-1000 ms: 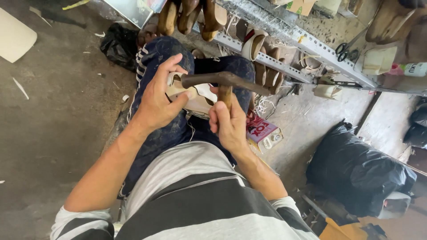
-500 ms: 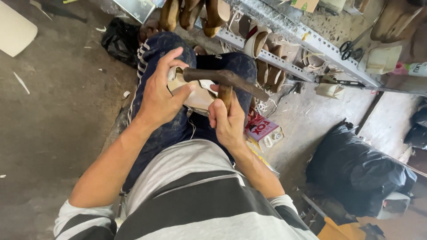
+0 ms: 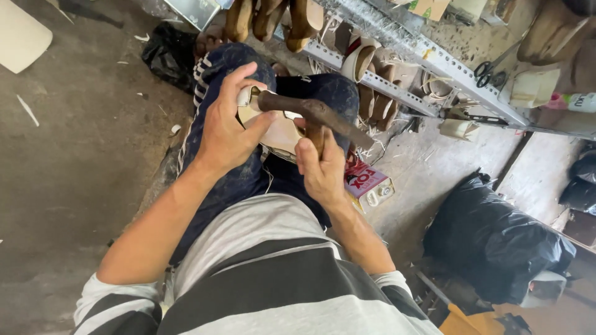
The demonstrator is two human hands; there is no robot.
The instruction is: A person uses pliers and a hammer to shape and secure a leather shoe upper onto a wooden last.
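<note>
Rusty brown metal marks the head of the hammer (image 3: 313,113) that my right hand (image 3: 323,169) holds, its grip wrapped tight round the short wooden handle, with the head lying across the pale cream shoe piece (image 3: 276,127) on my lap. My left hand (image 3: 226,127) has its grip closed over the near side of that shoe piece, thumb up by the hammer head and fingers curled over the top edge, pinning it against my dark blue jeans (image 3: 248,180). Just beside my right knee a small printed box (image 3: 366,183) lies on the concrete floor (image 3: 74,161), a black plastic bag (image 3: 496,239) sits farther right, and a metal shelf (image 3: 428,59) of shoe soles runs above my knees.
</note>
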